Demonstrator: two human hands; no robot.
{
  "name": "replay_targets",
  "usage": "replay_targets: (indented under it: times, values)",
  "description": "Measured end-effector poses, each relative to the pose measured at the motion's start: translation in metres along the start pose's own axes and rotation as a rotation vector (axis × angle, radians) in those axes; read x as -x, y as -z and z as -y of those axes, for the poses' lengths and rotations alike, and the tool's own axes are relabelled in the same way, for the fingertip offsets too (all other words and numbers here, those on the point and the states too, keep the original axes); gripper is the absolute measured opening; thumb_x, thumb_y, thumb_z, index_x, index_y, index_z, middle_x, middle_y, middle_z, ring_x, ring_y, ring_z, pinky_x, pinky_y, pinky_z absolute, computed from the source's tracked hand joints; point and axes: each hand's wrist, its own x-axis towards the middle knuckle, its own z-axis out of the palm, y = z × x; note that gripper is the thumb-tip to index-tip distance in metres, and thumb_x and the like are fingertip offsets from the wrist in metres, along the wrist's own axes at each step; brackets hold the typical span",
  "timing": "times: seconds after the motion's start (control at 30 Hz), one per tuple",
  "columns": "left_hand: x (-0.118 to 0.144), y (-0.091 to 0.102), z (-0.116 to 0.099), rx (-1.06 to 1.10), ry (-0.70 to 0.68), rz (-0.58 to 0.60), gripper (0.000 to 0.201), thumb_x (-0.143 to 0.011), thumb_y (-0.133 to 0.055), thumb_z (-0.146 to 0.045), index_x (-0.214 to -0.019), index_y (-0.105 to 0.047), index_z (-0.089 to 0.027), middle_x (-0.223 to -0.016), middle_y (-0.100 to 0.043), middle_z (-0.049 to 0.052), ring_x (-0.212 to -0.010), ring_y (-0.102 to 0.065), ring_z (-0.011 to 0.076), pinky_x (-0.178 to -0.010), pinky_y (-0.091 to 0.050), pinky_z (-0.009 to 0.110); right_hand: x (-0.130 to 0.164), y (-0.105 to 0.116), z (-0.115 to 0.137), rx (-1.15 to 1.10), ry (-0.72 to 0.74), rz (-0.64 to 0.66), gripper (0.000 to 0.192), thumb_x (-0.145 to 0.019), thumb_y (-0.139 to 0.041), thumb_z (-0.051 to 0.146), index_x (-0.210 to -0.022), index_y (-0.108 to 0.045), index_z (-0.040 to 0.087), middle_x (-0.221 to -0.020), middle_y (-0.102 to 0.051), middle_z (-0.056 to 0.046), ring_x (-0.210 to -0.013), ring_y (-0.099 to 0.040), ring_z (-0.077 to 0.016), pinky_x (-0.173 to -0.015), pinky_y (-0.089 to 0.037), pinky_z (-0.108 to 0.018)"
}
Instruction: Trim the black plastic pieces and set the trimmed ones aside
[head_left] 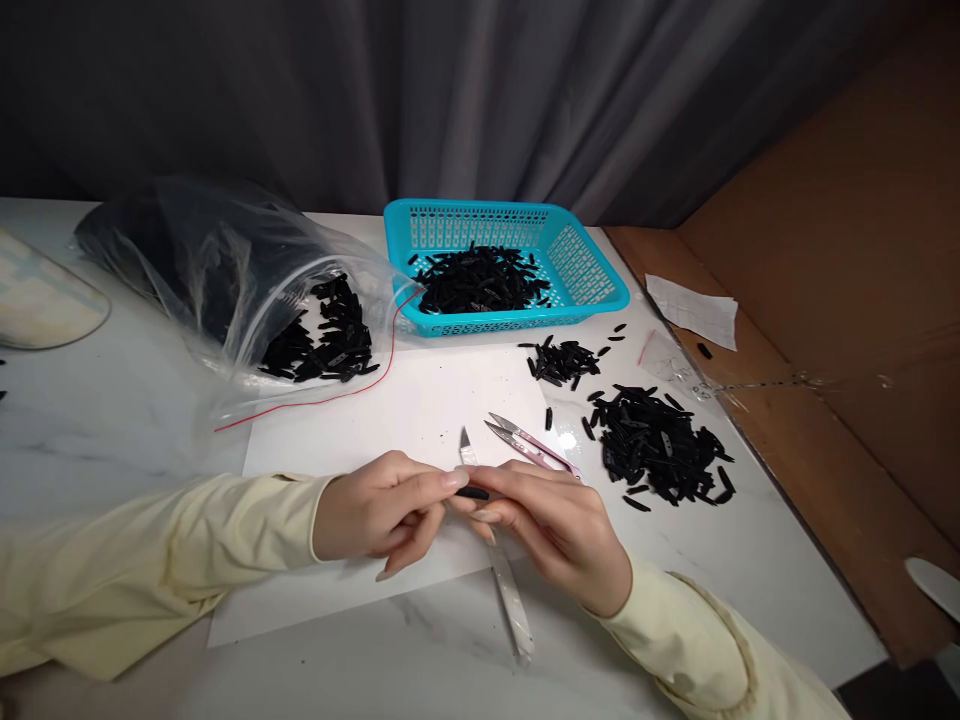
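Note:
My left hand and my right hand meet over a white paper sheet, both pinching one small black plastic piece between fingertips. A slim craft knife lies on the sheet under my hands, its blade tip pointing away from me. Pink thread snips lie just beyond my right hand. A heap of black pieces sits to the right of the snips, with a smaller cluster behind it.
A turquoise basket holds several black pieces at the back. A clear plastic bag with black pieces and a red string lies back left. A brown cardboard wall borders the table's right edge, with a folded paper near it.

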Motion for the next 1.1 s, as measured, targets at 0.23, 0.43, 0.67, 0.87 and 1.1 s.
replay_targets:
  times: [0.23, 0.43, 0.67, 0.87, 1.1]
  values:
    - [-0.002, 0.004, -0.002, 0.099, 0.077, 0.005, 0.054, -0.09, -0.029, -0.036, -0.063, -0.065, -0.006, -0.031, -0.042, -0.001, -0.021, -0.02, 0.0045, -0.025, -0.012, 0.021, 0.0, -0.001, -0.002, 0.007, -0.032, -0.015, 0.022, -0.086, -0.047, 0.004, -0.104, -0.057, 0.012, -0.083, -0.066, -0.008, -0.072, -0.06, -0.0141, -0.063, -0.049, -0.026]
    - [-0.001, 0.005, -0.003, 0.114, 0.106, 0.022, 0.054, -0.091, -0.029, -0.038, -0.076, -0.069, -0.005, -0.029, -0.042, -0.002, -0.022, -0.02, 0.0052, -0.025, -0.012, 0.02, 0.001, -0.004, -0.002, 0.054, 0.008, -0.003, 0.027, -0.087, -0.041, 0.004, -0.108, -0.055, 0.015, -0.086, -0.066, -0.007, -0.073, -0.06, -0.0148, -0.064, -0.049, -0.026]
    - [0.0, 0.003, -0.006, 0.104, 0.13, 0.016, 0.053, -0.09, -0.029, -0.038, -0.074, -0.068, -0.006, -0.029, -0.041, -0.002, -0.023, -0.018, 0.0053, -0.027, -0.012, 0.02, -0.001, -0.002, 0.003, 0.024, -0.053, 0.029, 0.018, -0.088, -0.042, 0.008, -0.097, -0.058, 0.013, -0.073, -0.061, -0.006, -0.064, -0.055, -0.0138, -0.059, -0.044, -0.025]
    - [0.0, 0.004, -0.007, 0.093, 0.167, 0.017, 0.053, -0.089, -0.031, -0.039, -0.068, -0.067, -0.006, -0.03, -0.041, -0.001, -0.023, -0.019, 0.005, -0.028, -0.013, 0.02, -0.005, -0.001, 0.009, -0.228, -0.317, 0.062, 0.023, -0.092, -0.041, 0.015, -0.079, -0.06, 0.016, -0.066, -0.059, 0.0, -0.064, -0.056, -0.0095, -0.062, -0.046, -0.019]
    - [-0.001, 0.005, -0.004, 0.124, 0.152, 0.055, 0.051, -0.088, -0.03, -0.037, -0.065, -0.066, -0.008, -0.031, -0.043, -0.001, -0.022, -0.02, 0.0048, -0.026, -0.014, 0.019, -0.008, -0.005, 0.012, -0.558, -0.501, 0.098, 0.028, -0.094, -0.038, 0.023, -0.075, -0.058, 0.015, -0.062, -0.061, 0.001, -0.057, -0.054, -0.007, -0.055, -0.044, -0.016]
